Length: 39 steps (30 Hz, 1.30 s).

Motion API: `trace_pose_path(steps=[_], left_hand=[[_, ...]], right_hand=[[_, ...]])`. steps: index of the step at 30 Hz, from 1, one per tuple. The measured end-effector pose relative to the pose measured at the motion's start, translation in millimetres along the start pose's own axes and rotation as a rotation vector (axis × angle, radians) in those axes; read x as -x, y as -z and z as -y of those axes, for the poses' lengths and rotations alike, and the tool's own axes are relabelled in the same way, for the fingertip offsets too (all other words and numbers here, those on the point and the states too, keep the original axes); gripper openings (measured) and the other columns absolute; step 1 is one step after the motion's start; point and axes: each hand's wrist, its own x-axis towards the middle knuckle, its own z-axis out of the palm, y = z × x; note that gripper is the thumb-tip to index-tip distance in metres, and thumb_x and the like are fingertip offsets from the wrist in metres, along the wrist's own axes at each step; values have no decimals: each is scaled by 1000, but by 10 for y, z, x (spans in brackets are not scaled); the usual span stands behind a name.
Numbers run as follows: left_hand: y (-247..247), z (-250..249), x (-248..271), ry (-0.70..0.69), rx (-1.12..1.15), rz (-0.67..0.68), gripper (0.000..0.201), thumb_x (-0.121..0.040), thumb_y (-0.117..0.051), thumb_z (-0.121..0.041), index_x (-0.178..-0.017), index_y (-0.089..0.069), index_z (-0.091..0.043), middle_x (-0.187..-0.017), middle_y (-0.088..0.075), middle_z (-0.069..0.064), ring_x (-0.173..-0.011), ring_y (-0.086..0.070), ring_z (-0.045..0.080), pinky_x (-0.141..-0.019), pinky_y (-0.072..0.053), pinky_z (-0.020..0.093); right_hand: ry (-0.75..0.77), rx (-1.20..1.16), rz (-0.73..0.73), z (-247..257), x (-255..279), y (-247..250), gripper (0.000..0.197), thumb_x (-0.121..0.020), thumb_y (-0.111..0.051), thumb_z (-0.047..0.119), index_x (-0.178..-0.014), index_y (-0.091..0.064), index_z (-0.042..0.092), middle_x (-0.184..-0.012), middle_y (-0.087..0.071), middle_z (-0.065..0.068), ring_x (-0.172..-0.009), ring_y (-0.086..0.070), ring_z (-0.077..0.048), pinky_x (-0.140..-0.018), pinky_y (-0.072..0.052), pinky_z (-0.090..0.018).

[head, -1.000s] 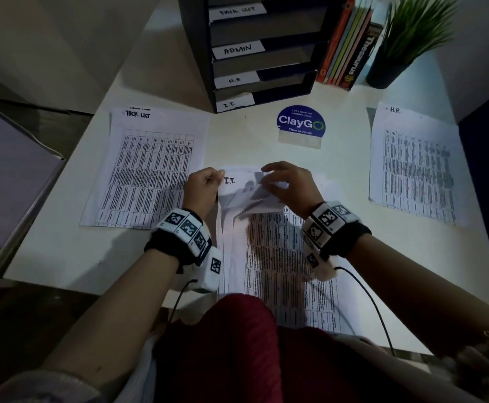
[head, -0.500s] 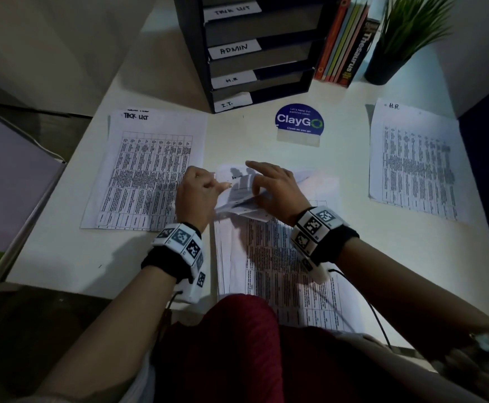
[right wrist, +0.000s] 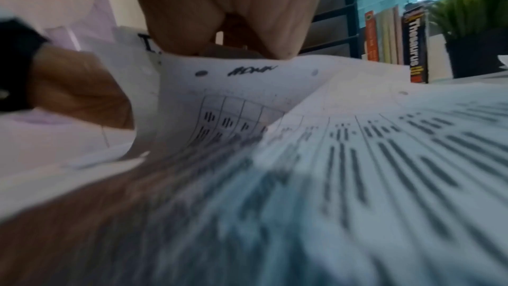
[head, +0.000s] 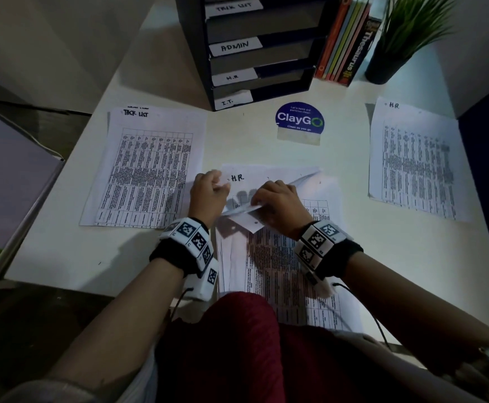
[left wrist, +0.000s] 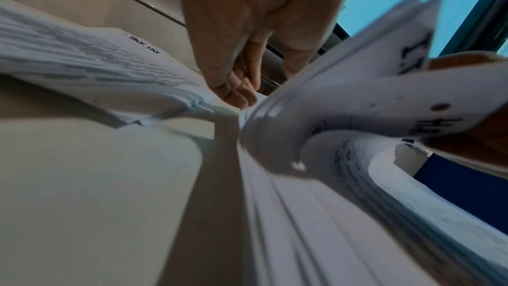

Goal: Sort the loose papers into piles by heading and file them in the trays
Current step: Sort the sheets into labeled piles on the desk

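A stack of loose papers point(head: 284, 266) lies in front of me on the white desk point(head: 63, 251). My right hand point(head: 275, 202) grips several top sheets point(head: 244, 219) and bends them back toward me, baring a sheet headed H.R. point(head: 266, 177). My left hand point(head: 208, 196) is curled at the stack's upper left corner and holds its edge. In the left wrist view the bent sheets point(left wrist: 357, 99) show I.T. and H.R. headings. A Task List pile point(head: 147, 170) lies on the left, an H.R. pile point(head: 411, 161) on the right. The black tray rack point(head: 284, 50) stands behind, labelled Task List, Admin, H.R., I.T.
A blue ClayGo sticker point(head: 299, 119) is stuck to the desk behind the stack. Books point(head: 347, 39) and a potted plant point(head: 406, 33) stand right of the rack. A grey panel point(head: 8, 184) borders the desk's left edge.
My right hand has leafed further into the stack and pulled the bent sheets toward me. The bared heading was I.T. and is now H.R. My left hand stays at the corner.
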Motion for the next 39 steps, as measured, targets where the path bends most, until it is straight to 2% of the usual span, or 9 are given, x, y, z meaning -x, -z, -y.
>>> trace_pose_path(steps=[6,12,16,22,25,28,33,36,39], left_hand=[[8,-54,116,12,310,329,95,-43,-45,-93,-100,-62,-19,-95,-65,1,-84,-59,12,-77,-45,22],[-48,95,73,125,117,166,27,-93,-51,-26,-102,-63,-5,-92,-63,11,-86,-60,22,-83,-49,32],[-13,97,108,267,245,172,20,-92,-53,-25,-87,-65,-11,-84,-65,7,-84,-62,24,-84,-51,36],[-34,-15,159,319,379,280,9,-90,-56,-10,-96,-62,-9,-93,-66,12,-88,-62,27,-77,-53,34],[-28,-172,103,197,162,207,21,-92,-52,-11,-111,-58,-6,-111,-64,13,-96,-61,26,-85,-54,40],[105,-486,46,27,61,82,29,-95,-47,-14,-120,-53,1,-121,-58,8,-91,-55,17,-66,-49,14],[509,-1029,-76,-177,93,-107,33,-94,-51,-18,-118,-57,3,-115,-64,15,-102,-61,20,-73,-45,18],[720,-1245,-104,-297,115,-153,33,-93,-53,-19,-117,-58,3,-107,-64,6,-91,-56,10,-58,-40,5],[913,-1403,-102,-394,182,-223,31,-91,-56,-22,-115,-60,-2,-97,-59,-1,-87,-57,7,-59,-42,1]], right_hand=[[-194,-134,-36,11,-358,228,23,-77,-66,13,-100,-64,11,-99,-69,-11,-99,-61,-29,-90,-43,-41],[-255,-57,4,-51,-385,367,25,-86,-60,31,-104,-62,14,-116,-57,-3,-113,-46,-20,-98,-25,-37],[-320,-292,160,-186,-276,542,51,-95,-30,49,-115,-63,16,-120,-62,-4,-117,-51,-21,-110,-19,-47],[-239,-123,218,-293,-191,425,36,-89,-57,20,-125,-54,16,-124,-59,-8,-119,-48,-26,-103,-33,-48],[-260,-97,142,-209,-211,326,24,-93,-48,13,-116,-57,10,-115,-61,-10,-116,-44,-28,-99,-34,-44],[-272,-73,168,-158,-229,272,27,-95,-45,13,-121,-54,12,-122,-57,-7,-121,-40,-27,-101,-29,-41],[-256,-57,191,-200,-228,132,37,-94,-44,7,-130,-46,15,-131,-51,-6,-124,-35,-25,-102,-31,-42],[-273,-77,219,-241,-184,101,39,-91,-46,5,-130,-44,11,-133,-47,-9,-124,-36,-26,-104,-32,-44],[-319,-231,59,-299,-153,231,47,-87,-54,6,-132,-41,8,-134,-43,-13,-125,-38,-27,-107,-32,-43]])
